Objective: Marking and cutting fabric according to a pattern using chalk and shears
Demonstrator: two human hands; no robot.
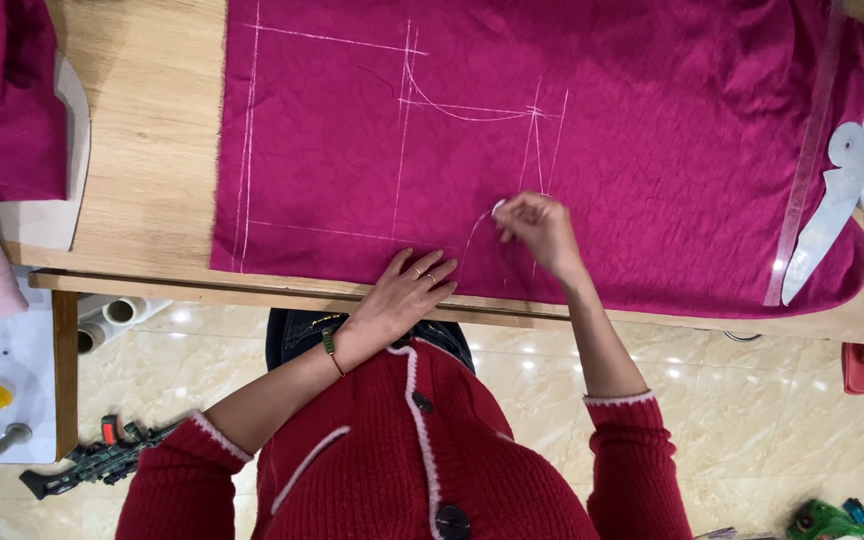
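A magenta fabric [592, 110] lies flat on a wooden table [152, 150], marked with white chalk lines. My left hand [407, 290] rests flat on the cloth near the table's front edge, fingers spread, rings on two fingers. My right hand [537, 228] pinches a small piece of white chalk [497, 208] with its tip on the fabric, beside a curved chalk line running down toward my left hand.
A clear long ruler [807, 170] and a white curved ruler [832, 210] lie on the fabric's right side. More magenta cloth [2, 90] is piled at the far left. Paper rolls [112, 315] and a dark tool [92, 465] lie below the table.
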